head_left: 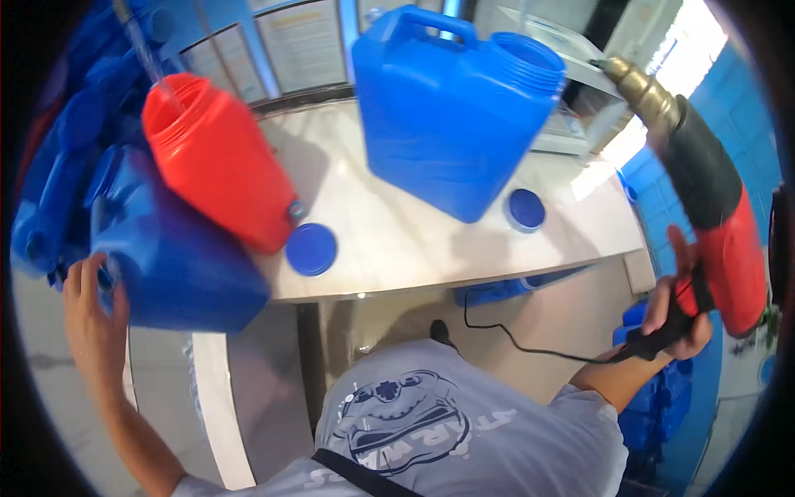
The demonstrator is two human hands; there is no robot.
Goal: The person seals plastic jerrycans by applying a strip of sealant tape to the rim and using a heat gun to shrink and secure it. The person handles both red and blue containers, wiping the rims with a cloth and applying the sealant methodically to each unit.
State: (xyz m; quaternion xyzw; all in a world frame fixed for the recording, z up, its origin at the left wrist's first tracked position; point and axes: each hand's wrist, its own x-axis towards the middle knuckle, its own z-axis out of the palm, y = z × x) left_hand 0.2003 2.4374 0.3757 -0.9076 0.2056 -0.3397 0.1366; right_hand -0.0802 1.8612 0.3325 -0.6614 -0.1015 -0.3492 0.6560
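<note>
My right hand [681, 311] grips a heat gun [729, 240] by its handle. The gun is red and black, and its metal nozzle points up and away to the left. At the left, my left hand [95, 311] has its fingers curled at the end of a blue jerrycan [178, 257], beside a small round opening or fitting. That can is tilted at the table's left end. Behind it stands a red plastic can [219, 174], uncapped. A larger blue jerrycan [447, 116], also uncapped, stands on the table in front of me.
The pale table [373, 257] bears a blue cap [311, 249] beside the red can and another blue cap [525, 209] beside the large jerrycan. A black cord [517, 344] hangs from the heat gun. Many blue containers [74, 124] are heaped at far left.
</note>
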